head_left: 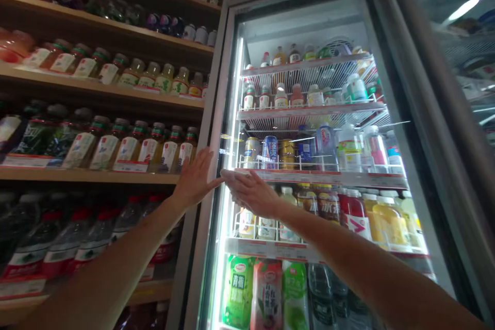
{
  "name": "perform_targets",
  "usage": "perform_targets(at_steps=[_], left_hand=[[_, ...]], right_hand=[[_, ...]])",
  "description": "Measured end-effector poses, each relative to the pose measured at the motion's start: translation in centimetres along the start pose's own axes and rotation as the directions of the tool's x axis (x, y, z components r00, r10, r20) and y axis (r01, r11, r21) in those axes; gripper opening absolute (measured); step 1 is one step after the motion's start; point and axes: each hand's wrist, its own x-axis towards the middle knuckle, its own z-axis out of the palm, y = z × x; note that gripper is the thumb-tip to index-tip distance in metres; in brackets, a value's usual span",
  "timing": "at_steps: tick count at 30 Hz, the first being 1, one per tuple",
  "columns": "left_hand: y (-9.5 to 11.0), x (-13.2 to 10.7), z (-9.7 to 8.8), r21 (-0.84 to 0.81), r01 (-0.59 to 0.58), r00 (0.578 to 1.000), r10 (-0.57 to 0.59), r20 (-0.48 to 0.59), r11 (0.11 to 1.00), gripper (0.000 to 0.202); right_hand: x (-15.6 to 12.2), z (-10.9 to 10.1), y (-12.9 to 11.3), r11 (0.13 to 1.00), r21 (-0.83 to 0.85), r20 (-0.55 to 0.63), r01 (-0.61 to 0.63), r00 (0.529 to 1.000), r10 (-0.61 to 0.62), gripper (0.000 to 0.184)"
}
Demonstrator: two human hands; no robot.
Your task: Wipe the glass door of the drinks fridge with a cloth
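- Plainly, the glass door (301,26) of a tall drinks fridge fills the middle and right of the frame; it is a large, clear pane, smooth and glossy, with pale streaks of reflected light crossing it.
- Its metal frame (201,247) is grey and straight-edged, leaning with the tilted view.
- The left hand (195,178), left of centre, is spread wide, fingers stretched upward and thumb pointing toward the other hand; it lies over the metal edge, though contact cannot be told.
- The right hand (255,195), at the centre, has a flat, loose grip, its fingers stretched toward the upper left over the pane. A pale, blurred patch meets its fingertips; whether that is a reflection or a thing cannot be told.
- Behind the pane, a bright light strip (234,93) runs down the left side, slim and white.
- White wire racks (320,78) carry rows of plastic bottles; near the centre stand shiny cylindrical cans, among them a blue can (269,152).
- At the bottom centre are a boxy green pack (238,291) and a reddish pack (266,294), smooth and printed.
- On the left of the frame, pale wooden shelves (85,173) hold round-shouldered bottles (106,144) with light labels; at the lower left, clear bottles (93,240) have red caps.
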Motion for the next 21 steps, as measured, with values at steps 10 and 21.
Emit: perform_targets(at_steps=[10,21], left_hand=[[3.6,-0.6,0.6,-0.076,-0.037,0.999,0.039,0.015,0.996,0.078],[9.5,0.9,1.1,-0.164,-0.073,0.993,0.087,0.082,0.984,0.083]], right_hand=[[-7.6,-3.9,5.7,0.964,-0.092,-0.016,-0.251,0.968,0.250,0.042],[-13.2,-8.7,10.7,0.832,-0.216,-0.041,-0.511,0.856,0.515,0.043]])
